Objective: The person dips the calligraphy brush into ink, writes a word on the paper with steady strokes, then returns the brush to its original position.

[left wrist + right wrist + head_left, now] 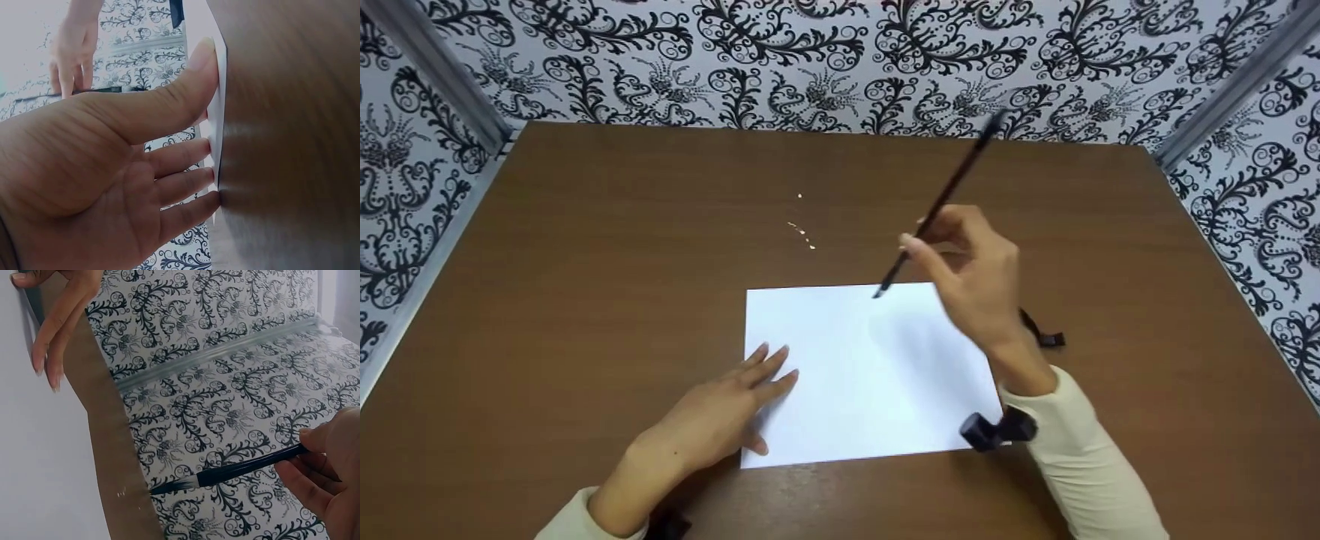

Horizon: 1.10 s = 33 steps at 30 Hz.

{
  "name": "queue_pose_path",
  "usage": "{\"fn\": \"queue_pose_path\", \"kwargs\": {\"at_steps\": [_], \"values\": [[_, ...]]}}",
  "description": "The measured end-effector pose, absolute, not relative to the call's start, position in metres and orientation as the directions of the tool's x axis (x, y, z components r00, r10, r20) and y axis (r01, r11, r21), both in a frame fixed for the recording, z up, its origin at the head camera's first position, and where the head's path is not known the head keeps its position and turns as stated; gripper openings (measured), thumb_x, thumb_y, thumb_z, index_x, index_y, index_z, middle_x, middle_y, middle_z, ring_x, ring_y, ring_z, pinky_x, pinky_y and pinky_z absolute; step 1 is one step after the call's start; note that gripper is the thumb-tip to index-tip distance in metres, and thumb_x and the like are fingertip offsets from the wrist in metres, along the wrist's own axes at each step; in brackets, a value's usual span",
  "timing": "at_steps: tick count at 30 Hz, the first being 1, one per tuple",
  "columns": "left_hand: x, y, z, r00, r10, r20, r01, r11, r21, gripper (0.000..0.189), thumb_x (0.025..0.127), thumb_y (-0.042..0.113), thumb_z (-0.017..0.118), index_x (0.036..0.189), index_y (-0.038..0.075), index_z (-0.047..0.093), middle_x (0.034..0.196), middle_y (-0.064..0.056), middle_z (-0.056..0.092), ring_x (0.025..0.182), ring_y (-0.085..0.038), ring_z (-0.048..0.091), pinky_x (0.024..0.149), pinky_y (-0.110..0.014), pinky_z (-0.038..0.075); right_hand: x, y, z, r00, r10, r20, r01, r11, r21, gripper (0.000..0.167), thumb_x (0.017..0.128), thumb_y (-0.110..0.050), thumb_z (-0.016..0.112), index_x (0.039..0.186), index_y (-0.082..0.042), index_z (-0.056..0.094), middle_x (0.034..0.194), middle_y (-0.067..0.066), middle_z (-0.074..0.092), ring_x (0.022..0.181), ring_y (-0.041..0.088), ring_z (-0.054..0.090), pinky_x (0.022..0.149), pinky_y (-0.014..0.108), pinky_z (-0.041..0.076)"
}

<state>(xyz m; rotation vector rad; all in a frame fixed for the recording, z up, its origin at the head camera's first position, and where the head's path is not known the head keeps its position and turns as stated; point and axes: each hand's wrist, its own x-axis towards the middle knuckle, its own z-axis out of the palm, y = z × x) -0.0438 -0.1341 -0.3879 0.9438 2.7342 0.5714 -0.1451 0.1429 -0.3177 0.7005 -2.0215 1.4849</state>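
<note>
My right hand (979, 281) pinches a dark paintbrush (958, 180) between thumb and fingers. The brush slants, its tip pointing down over the far edge of a white sheet of paper (847, 375). In the right wrist view the paintbrush (253, 464) shows a pale metal ferrule and dark-tipped bristles. Whether the tip touches the paper cannot be told. My left hand (712, 420) rests on the paper's left edge with fingers spread. In the left wrist view, the left thumb (174, 101) and fingertips meet the sheet.
The paper lies on a brown wooden table (622, 225). Several small pale flecks (811, 246) dot the wood beyond the sheet. Black-and-white patterned covering (780, 60) surrounds the table's far side. A black wrist mount (997, 431) sits at the right cuff, over the paper's near right corner.
</note>
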Motion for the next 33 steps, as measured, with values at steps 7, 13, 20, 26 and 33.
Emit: {"fn": "queue_pose_path", "kwargs": {"at_steps": [7,13,20,26,33], "values": [[-0.044,-0.135,-0.39,-0.785,0.616,-0.071,0.54,0.735,0.411,0.081,0.067,0.029,0.079,0.14,0.008,0.049,0.153,-0.014,0.029,0.139,-0.036,0.026,0.079,-0.044,0.054,-0.152,0.107,-0.328,-0.697,-0.173,0.696,-0.716,0.228,-0.66,0.022,0.085,-0.011,0.073,0.095,0.002,0.06,0.087,0.004,0.069,0.076,0.015,0.069,0.063,0.029,0.057],[-0.044,-0.134,-0.39,-0.786,0.612,-0.094,0.529,0.742,0.412,0.08,0.069,0.028,0.078,0.141,0.009,0.048,0.153,-0.013,0.028,0.139,-0.036,0.024,0.083,-0.046,0.052,-0.157,0.08,-0.339,-0.659,-0.221,0.719,-0.752,0.227,-0.619,0.021,0.086,-0.011,0.072,0.097,0.001,0.059,0.087,0.006,0.069,0.077,0.013,0.069,0.062,0.025,0.056],[-0.045,-0.133,-0.388,-0.792,0.605,-0.085,0.527,0.747,0.405,0.08,0.068,0.028,0.078,0.14,0.008,0.049,0.153,-0.013,0.03,0.139,-0.036,0.025,0.078,-0.044,0.054,-0.166,0.064,-0.354,-0.565,-0.319,0.761,-0.825,0.233,-0.515,0.019,0.089,-0.009,0.068,0.1,0.003,0.056,0.088,0.009,0.065,0.078,0.013,0.067,0.064,0.021,0.055],[-0.045,-0.135,-0.388,-0.788,0.613,-0.058,0.546,0.74,0.393,0.082,0.067,0.03,0.078,0.14,0.007,0.049,0.152,-0.014,0.03,0.138,-0.037,0.026,0.081,-0.043,0.054,-0.171,0.063,-0.364,-0.525,-0.357,0.772,-0.851,0.238,-0.468,0.021,0.089,-0.007,0.067,0.104,0.002,0.055,0.09,0.009,0.064,0.08,0.015,0.067,0.066,0.02,0.054],[-0.045,-0.136,-0.389,-0.779,0.625,-0.046,0.56,0.728,0.396,0.081,0.067,0.031,0.077,0.14,0.007,0.049,0.152,-0.015,0.029,0.138,-0.038,0.026,0.09,-0.047,0.049,-0.172,0.063,-0.37,-0.521,-0.37,0.769,-0.853,0.243,-0.461,0.022,0.089,-0.007,0.067,0.106,0.0,0.055,0.091,0.009,0.063,0.081,0.017,0.067,0.068,0.019,0.054]]}}
